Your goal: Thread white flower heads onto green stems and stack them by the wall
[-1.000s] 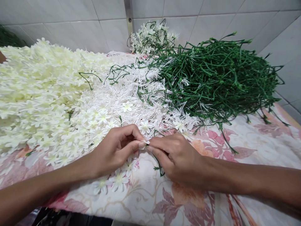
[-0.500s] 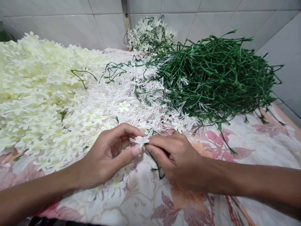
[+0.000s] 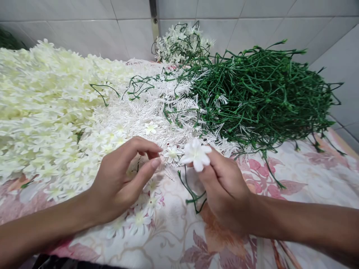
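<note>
White flower (image 3: 195, 154) has shifted right, clear of left hand (image 3: 119, 181), whose finger and thumb stand apart | right hand (image 3: 226, 183) pinches it | seemingly flower-to-stem fitting | next move likely wants light grip

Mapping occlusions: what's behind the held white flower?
Behind the white flower, the right hand shows in part; the flower's back and what the hand pinches are covered. A green stem shows below; any join is hidden too.
</note>
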{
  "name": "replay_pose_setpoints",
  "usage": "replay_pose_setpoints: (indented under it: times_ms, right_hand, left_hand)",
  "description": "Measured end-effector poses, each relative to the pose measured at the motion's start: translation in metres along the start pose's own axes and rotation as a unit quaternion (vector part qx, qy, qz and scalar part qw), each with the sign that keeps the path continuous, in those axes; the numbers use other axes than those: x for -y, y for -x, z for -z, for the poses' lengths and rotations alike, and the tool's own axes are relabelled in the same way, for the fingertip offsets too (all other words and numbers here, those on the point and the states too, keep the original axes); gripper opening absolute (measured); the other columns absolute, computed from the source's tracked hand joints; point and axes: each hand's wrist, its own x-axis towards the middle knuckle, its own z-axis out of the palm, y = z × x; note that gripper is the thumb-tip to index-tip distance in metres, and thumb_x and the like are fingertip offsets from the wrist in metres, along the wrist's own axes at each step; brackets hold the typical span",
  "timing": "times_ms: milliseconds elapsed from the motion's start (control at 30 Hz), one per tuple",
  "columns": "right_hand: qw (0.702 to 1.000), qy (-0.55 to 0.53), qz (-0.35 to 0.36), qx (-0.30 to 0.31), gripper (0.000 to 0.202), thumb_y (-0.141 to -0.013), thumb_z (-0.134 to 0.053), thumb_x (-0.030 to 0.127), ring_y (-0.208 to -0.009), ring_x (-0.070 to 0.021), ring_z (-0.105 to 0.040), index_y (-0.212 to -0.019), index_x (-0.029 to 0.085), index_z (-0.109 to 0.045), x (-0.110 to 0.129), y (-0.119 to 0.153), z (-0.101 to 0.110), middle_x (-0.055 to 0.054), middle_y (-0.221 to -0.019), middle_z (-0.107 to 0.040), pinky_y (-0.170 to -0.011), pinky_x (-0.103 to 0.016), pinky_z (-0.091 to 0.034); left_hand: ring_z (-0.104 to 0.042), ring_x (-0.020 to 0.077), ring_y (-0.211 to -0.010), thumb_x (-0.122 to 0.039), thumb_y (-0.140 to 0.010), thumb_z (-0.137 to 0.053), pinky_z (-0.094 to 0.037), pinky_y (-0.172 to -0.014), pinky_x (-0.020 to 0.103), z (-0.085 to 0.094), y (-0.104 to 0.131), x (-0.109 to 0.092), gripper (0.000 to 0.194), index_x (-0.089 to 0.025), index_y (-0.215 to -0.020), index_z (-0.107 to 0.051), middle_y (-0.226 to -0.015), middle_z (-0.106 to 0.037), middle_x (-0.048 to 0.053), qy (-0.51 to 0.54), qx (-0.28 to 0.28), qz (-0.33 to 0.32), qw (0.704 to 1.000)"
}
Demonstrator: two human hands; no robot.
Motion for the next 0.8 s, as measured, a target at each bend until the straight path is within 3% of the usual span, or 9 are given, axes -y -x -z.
replay_pose_setpoints:
  times_ms: [167, 267, 333, 500, 633, 800]
  right_hand:
    - [0.992, -0.115, 0.033, -0.037, 0.019, -0.098, -0.044, 0.043, -0.059, -0.0125, -0.042, -0.095, 0.025, -0.044, -0.011, 0.008, -0.004, 0.003, -0.072, -0.044, -0.054, -0.025, -0.039]
    - [0.991, -0.134, -0.003, -0.023, 0.008, -0.099, -0.044, 0.034, -0.053, -0.0114, -0.035, -0.095, 0.027, -0.042, -0.014, 0.008, -0.005, 0.006, -0.067, -0.037, -0.048, -0.025, -0.032]
    - [0.991, -0.128, -0.025, -0.012, 0.008, -0.1, -0.041, 0.026, -0.052, -0.011, -0.034, -0.092, 0.027, -0.042, -0.012, 0.007, -0.004, 0.006, -0.065, -0.036, -0.048, -0.025, -0.03]
    - [0.994, -0.106, -0.009, 0.018, 0.015, -0.089, -0.053, 0.017, -0.053, -0.0102, -0.036, -0.088, 0.026, -0.04, -0.003, 0.004, 0.002, 0.007, -0.066, -0.038, -0.049, -0.024, -0.031]
    - [1.0, 0.0, 0.022, 0.02, 0.027, -0.075, -0.057, 0.009, -0.058, -0.0121, -0.041, -0.091, 0.023, -0.041, 0.0, 0.0, 0.0, 0.005, -0.07, -0.042, -0.056, -0.027, -0.034]
    - [0.98, 0.165, 0.09, 0.069, 0.013, -0.071, -0.05, 0.003, -0.062, -0.0131, -0.041, -0.072, 0.016, -0.051, -0.006, -0.003, -0.006, 0.0, -0.067, -0.05, -0.066, -0.031, -0.03]
  left_hand:
    - [-0.055, 0.0264, -0.101, -0.031, -0.091, -0.057, -0.04, -0.085, 0.039, 0.0, -0.009, 0.006, 0.024, -0.021, -0.112, -0.062, -0.106, -0.06, 0.008, -0.206, 0.052, -0.058, 0.975]
    - [-0.053, 0.0285, -0.098, -0.038, -0.093, -0.056, -0.038, -0.079, 0.041, -0.007, -0.01, 0.008, 0.027, -0.023, -0.114, -0.063, -0.11, -0.06, 0.01, -0.263, 0.062, -0.085, 0.959]
    - [-0.054, 0.0277, -0.097, -0.035, -0.094, -0.054, -0.037, -0.076, 0.04, -0.01, -0.01, 0.008, 0.02, -0.023, -0.106, -0.066, -0.109, -0.061, 0.01, -0.277, 0.047, -0.097, 0.955]
    - [-0.056, 0.0222, -0.089, -0.021, -0.092, -0.057, -0.042, -0.074, 0.036, -0.005, -0.013, 0.008, 0.009, -0.021, -0.089, -0.066, -0.097, -0.062, 0.007, -0.218, 0.009, -0.127, 0.968]
    - [-0.062, 0.0189, -0.086, -0.019, -0.088, -0.064, -0.047, -0.076, 0.032, 0.007, -0.016, 0.007, 0.002, -0.02, -0.089, -0.063, -0.09, -0.066, 0.004, -0.192, -0.062, -0.111, 0.973]
    - [-0.065, 0.0147, -0.078, -0.015, -0.087, -0.064, -0.049, -0.075, 0.026, 0.015, -0.014, 0.003, 0.007, -0.022, -0.09, -0.063, -0.082, -0.07, 0.0, -0.2, -0.077, -0.112, 0.97]
